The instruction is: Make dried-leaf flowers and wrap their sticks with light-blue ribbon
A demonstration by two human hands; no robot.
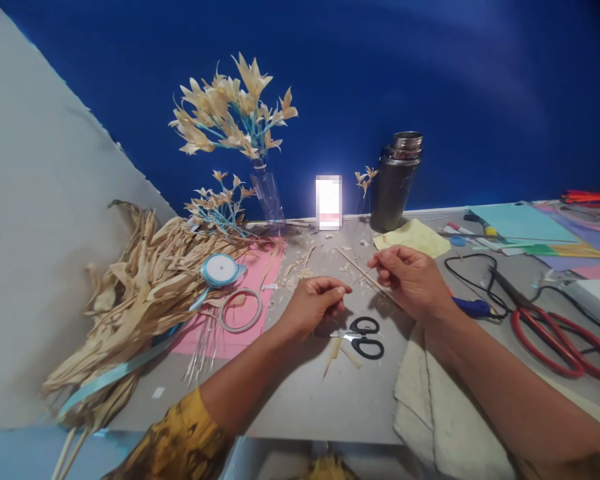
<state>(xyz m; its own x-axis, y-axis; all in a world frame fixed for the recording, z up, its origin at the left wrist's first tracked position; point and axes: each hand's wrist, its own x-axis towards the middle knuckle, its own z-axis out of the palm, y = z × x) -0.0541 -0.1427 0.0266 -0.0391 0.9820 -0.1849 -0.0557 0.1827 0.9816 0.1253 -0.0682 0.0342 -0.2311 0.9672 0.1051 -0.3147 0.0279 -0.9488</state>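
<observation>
My right hand [411, 278] is closed in a pinch on a thin wooden stick [356, 268] that slants up and left over the grey table [305, 400]. My left hand [316, 303] hovers beside it with fingers curled together; what they hold, if anything, is too small to make out. Small black-handled scissors [364, 337] lie on the table just below both hands, among dried husk scraps.
A pile of dried corn husks [140, 280] lies at left, with a blue ribbon spool [220, 269] and a ring [241, 310] on pink paper. Behind stand a vase of husk flowers [240, 120], a steel flask [397, 180], coloured papers, large red scissors [560, 337] and cables.
</observation>
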